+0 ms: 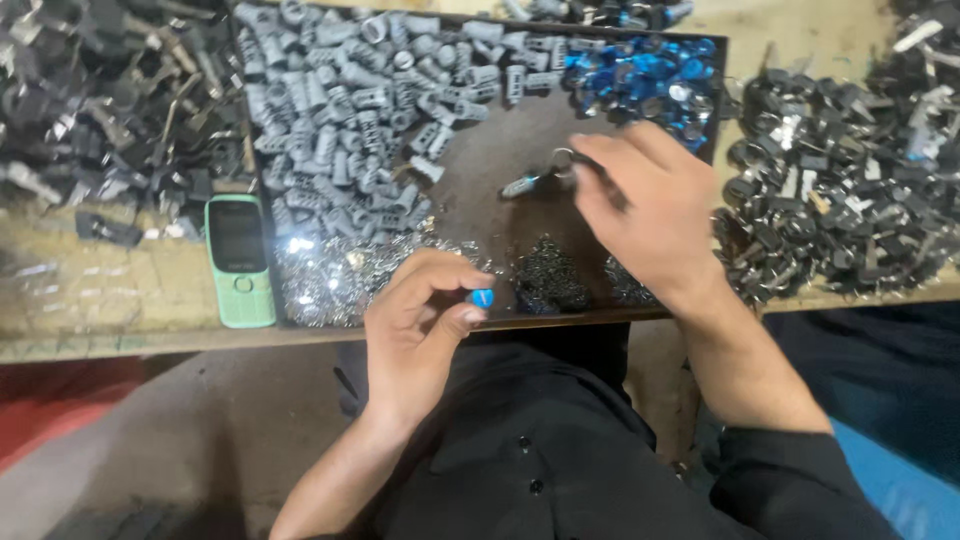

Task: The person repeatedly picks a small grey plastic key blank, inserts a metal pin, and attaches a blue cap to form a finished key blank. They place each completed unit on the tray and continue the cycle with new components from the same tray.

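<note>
Left hand (pixel 420 320) pinches small blue cap (pixel 482 297) at fingertips: light, hard, slippery, easily dropped. Right hand (pixel 640 205) fingers closed on metal ring of grey part (pixel 522 185); grip ring.

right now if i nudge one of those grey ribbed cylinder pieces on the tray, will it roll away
Probably a little: the grey ribbed cylinders look round, so one could roll sideways. The ribs and crowded neighbours would likely stop it soon. They look like small moulded plastic, so probably light and stiff.
</note>
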Demonstrator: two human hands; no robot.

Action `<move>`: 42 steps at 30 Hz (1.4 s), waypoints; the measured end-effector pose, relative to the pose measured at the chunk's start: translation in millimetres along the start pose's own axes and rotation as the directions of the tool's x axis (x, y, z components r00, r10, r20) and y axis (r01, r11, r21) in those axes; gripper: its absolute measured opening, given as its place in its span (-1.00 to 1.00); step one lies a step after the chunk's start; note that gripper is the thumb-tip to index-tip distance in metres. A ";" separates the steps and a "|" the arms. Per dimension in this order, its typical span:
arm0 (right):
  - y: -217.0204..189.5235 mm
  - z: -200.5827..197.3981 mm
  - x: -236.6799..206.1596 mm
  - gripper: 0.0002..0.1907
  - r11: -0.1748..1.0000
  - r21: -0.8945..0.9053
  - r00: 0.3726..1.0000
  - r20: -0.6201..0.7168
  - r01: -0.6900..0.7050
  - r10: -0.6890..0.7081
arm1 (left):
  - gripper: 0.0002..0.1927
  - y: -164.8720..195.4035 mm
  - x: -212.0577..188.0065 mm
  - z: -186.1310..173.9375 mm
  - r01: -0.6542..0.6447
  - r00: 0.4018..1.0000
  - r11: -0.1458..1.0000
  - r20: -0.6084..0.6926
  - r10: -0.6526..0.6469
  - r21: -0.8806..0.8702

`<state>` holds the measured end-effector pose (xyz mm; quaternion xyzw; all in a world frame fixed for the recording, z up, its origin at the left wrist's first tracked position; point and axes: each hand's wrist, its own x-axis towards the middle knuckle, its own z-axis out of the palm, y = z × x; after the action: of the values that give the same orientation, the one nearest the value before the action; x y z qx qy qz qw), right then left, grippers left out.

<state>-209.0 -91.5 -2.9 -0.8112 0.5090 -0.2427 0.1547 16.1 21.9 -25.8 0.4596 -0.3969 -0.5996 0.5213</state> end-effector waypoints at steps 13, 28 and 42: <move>-57.4 -18.7 -51.8 -0.69 0.862 0.506 0.988 0.122 0.023 -0.098 | -0.82 15.3 9.3 3.1 -0.082 0.995 0.959 0.077 0.063 0.273; -34.8 -12.7 -70.9 -0.69 0.398 0.799 0.891 0.427 -0.452 0.155 | -0.59 41.0 11.8 13.4 -0.466 0.884 0.706 0.250 0.394 0.534; -31.2 -5.4 -63.2 -0.95 0.350 0.809 0.875 0.479 -0.472 0.072 | -0.68 22.3 2.8 15.8 -0.471 0.881 0.724 0.223 0.417 0.505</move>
<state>-211.5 -21.0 2.1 -0.5238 0.3848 -0.2957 0.7001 6.6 16.0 -0.8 0.4511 -0.6730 -0.3399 0.4775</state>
